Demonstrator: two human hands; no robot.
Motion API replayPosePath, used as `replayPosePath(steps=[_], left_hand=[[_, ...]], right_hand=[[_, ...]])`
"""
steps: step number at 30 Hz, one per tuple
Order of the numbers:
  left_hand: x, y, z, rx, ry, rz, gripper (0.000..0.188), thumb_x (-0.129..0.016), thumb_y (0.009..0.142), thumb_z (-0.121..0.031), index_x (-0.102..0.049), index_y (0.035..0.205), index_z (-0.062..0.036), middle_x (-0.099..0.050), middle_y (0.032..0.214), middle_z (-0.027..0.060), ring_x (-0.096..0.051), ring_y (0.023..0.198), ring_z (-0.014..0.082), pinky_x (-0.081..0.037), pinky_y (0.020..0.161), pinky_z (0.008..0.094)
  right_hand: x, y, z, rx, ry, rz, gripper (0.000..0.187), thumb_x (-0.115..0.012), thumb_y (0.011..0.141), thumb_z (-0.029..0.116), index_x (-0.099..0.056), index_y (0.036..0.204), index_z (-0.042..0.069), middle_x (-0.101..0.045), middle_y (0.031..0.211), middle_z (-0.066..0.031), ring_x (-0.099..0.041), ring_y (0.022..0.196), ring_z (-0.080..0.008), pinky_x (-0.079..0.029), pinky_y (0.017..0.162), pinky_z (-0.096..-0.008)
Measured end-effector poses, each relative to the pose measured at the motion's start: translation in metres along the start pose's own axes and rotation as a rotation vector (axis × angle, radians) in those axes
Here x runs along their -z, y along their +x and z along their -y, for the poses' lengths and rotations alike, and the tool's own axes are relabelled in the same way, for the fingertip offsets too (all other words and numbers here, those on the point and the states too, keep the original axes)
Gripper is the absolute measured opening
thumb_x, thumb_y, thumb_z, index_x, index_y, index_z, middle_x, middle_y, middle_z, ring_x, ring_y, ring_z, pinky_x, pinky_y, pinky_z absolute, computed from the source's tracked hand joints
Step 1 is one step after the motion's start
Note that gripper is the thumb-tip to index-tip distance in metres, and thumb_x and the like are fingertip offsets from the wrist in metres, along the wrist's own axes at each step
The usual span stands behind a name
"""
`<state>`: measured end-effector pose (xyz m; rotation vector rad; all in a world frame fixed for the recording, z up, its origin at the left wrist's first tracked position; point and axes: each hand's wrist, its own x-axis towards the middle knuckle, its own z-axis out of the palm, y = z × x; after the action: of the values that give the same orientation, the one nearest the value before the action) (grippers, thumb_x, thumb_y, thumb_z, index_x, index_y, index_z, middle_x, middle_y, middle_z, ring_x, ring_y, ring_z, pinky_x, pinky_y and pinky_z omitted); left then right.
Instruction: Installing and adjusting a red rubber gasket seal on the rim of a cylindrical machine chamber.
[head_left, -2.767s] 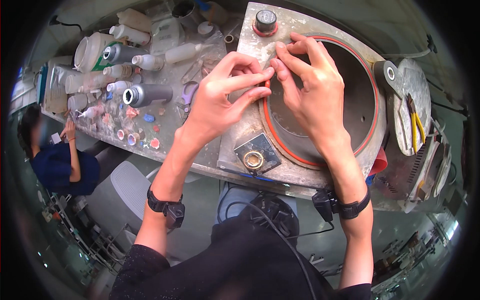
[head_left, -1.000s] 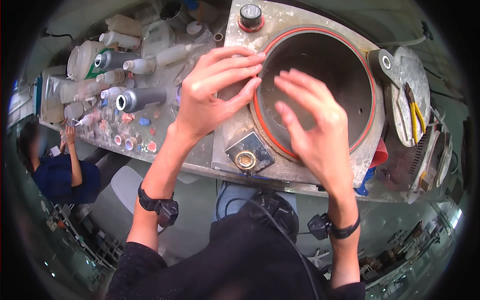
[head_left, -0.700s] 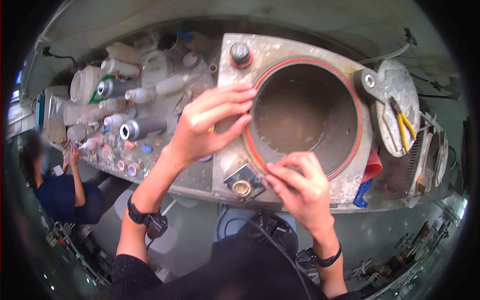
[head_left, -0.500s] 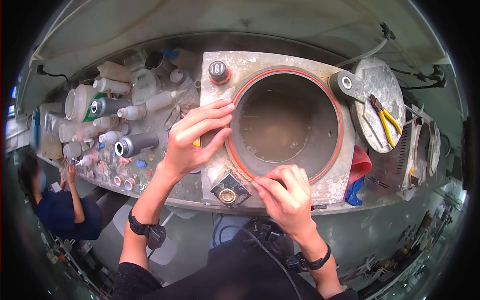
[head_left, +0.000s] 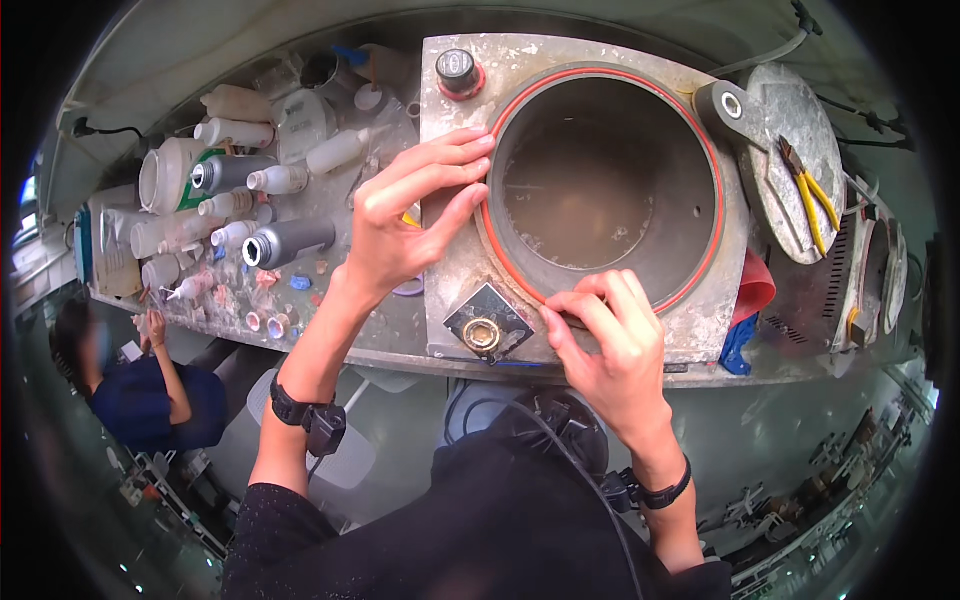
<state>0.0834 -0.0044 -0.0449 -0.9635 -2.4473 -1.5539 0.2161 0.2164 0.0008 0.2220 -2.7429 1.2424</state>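
A round grey metal chamber (head_left: 585, 170) with a red sealing ring (head_left: 722, 205) around its mouth is set in a worn metal block (head_left: 445, 130). My left hand (head_left: 410, 210) lies at the ring's left side, fingers stretched out and the tips touching the rim. At the near edge, my right hand (head_left: 620, 345) is closed in a pinch on the ring, with thumb and forefinger together. The fingertips partly hide the ring there. Between my hands, a small dark square plate with a brass-coloured fitting (head_left: 482, 336) sits on the block's near left corner.
Several bottles (head_left: 290, 242) crowd the bench on the left. A black knob (head_left: 457, 70) stands at the block's far left corner. Yellow-handled pliers (head_left: 812, 200) lie on a round lid (head_left: 800, 130) at right, beyond a red cup (head_left: 755, 285). Another person (head_left: 155, 400) works at far left.
The whole view has shifted, so the block and hands appear higher and slightly further right. Both hands keep nearly the same places on the ring.
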Motion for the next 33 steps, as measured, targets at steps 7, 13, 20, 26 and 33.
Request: replayPosePath(steps=[7, 13, 20, 26, 33], left_hand=[[-0.001, 0.001, 0.000, -0.059, 0.052, -0.054, 0.022, -0.080, 0.086, 0.004, -0.081, 0.108, 0.0023, -0.079, 0.120, 0.0147, -0.073, 0.121, 0.0301, -0.058, 0.102, 0.0387], [-0.002, 0.003, 0.001, -0.082, 0.098, -0.065, 0.018, -0.079, 0.087, 0.002, -0.081, 0.105, 0.0021, -0.080, 0.117, 0.0140, -0.074, 0.119, 0.0294, -0.057, 0.101, 0.0379], [-0.005, 0.000, 0.005, -0.095, 0.078, -0.091, 0.017, -0.077, 0.086, 0.003, -0.081, 0.102, 0.0029, -0.080, 0.117, 0.0144, -0.073, 0.121, 0.0301, -0.057, 0.101, 0.0394], [-0.001, 0.001, -0.001, -0.117, 0.139, -0.023, 0.020, -0.080, 0.085, 0.001, -0.081, 0.105, 0.0037, -0.079, 0.120, 0.0157, -0.072, 0.123, 0.0329, -0.056, 0.105, 0.0431], [0.003, -0.003, -0.004, -0.090, 0.104, 0.022, 0.033, -0.085, 0.083, -0.002, -0.079, 0.115, 0.0040, -0.076, 0.128, 0.0165, -0.068, 0.130, 0.0334, -0.054, 0.108, 0.0441]], right_hand=[[-0.010, 0.011, -0.002, 0.037, 0.056, -0.012, 0.023, -0.083, 0.079, 0.000, -0.075, 0.100, 0.003, -0.064, 0.092, -0.0070, -0.064, 0.079, -0.0240, -0.054, 0.069, -0.0384], [-0.016, 0.014, -0.001, 0.013, 0.076, -0.054, 0.020, -0.083, 0.079, 0.001, -0.076, 0.098, 0.004, -0.066, 0.089, -0.0067, -0.066, 0.080, -0.0245, -0.055, 0.068, -0.0380], [-0.009, 0.031, -0.009, -0.021, 0.200, 0.078, 0.018, -0.083, 0.082, -0.002, -0.080, 0.099, 0.001, -0.072, 0.092, -0.0094, -0.070, 0.081, -0.0224, -0.056, 0.064, -0.0328], [-0.014, 0.027, -0.007, -0.060, 0.239, 0.038, 0.013, -0.082, 0.082, 0.002, -0.077, 0.094, 0.002, -0.070, 0.090, -0.0081, -0.070, 0.081, -0.0259, -0.056, 0.067, -0.0377], [-0.026, 0.033, -0.005, -0.028, 0.222, -0.009, 0.015, -0.083, 0.081, 0.004, -0.079, 0.096, 0.005, -0.069, 0.090, -0.0069, -0.070, 0.080, -0.0245, -0.057, 0.067, -0.0375]])
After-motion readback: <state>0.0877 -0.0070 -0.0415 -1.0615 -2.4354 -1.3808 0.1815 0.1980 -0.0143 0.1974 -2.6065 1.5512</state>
